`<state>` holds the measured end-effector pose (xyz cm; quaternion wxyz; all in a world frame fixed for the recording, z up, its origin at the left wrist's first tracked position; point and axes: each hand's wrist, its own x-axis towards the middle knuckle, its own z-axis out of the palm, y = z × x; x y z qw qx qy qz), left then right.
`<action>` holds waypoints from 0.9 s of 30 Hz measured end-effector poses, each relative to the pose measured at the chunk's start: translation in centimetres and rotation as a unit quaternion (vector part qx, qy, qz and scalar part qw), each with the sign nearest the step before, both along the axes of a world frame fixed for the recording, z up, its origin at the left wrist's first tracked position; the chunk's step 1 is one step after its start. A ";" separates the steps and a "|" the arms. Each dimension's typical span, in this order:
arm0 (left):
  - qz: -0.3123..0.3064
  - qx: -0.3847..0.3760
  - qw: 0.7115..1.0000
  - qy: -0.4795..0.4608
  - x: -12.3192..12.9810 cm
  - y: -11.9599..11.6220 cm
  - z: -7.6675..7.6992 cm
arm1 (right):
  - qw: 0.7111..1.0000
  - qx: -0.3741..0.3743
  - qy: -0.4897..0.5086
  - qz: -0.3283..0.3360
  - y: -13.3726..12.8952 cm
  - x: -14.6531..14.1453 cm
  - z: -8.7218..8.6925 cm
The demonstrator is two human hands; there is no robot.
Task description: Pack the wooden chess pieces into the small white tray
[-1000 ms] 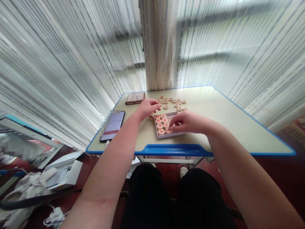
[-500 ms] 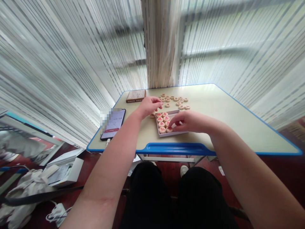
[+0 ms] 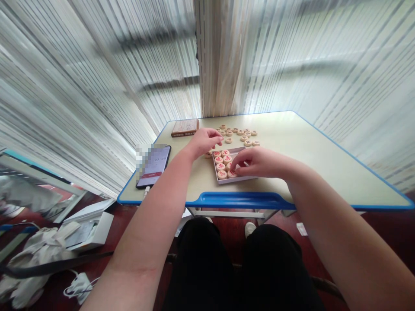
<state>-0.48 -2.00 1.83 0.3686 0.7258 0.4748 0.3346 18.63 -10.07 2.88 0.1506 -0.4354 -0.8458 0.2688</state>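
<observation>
A shallow white box (image 3: 223, 182) lies near the table's front edge, with round wooden pieces (image 3: 218, 160) marked in red standing in two columns at its left side. My right hand (image 3: 251, 162) reaches over the box, its fingertips on the lowest piece of the second column (image 3: 231, 173); the fingers are bent and hide part of the piece above. My left hand (image 3: 207, 140) hovers just behind the box's left corner, fingers curved and apart, with nothing seen in them. Beyond it, several loose pieces (image 3: 240, 132) are scattered on the table.
A brown flat case (image 3: 185, 128) lies at the table's back left. At the left edge is a phone (image 3: 154, 166) with a cable plugged in. The table (image 3: 308, 164) has a blue rim and front tray (image 3: 240, 198). Curtains hang behind it.
The view has shifted slightly. My right fingers have lifted a little on the lowest piece of the second column, showing more of its red mark. My left hand has barely moved.
</observation>
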 end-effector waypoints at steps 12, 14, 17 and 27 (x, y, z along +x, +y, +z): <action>-0.013 0.015 1.000 0.012 0.0 -0.2 0.2 | 0.997 0.068 -0.022 -0.018 0.2 0.1 0.0; -0.009 0.015 1.000 0.017 0.0 -0.3 0.3 | 0.997 0.071 -0.026 -0.017 0.3 0.2 -0.1; -0.006 0.016 1.000 0.021 0.1 -0.3 0.3 | 0.997 0.069 -0.019 -0.009 0.5 0.2 -0.5; -0.021 0.011 1.000 0.017 0.1 -0.2 0.1 | 0.997 0.074 0.007 -0.009 0.6 0.0 -0.6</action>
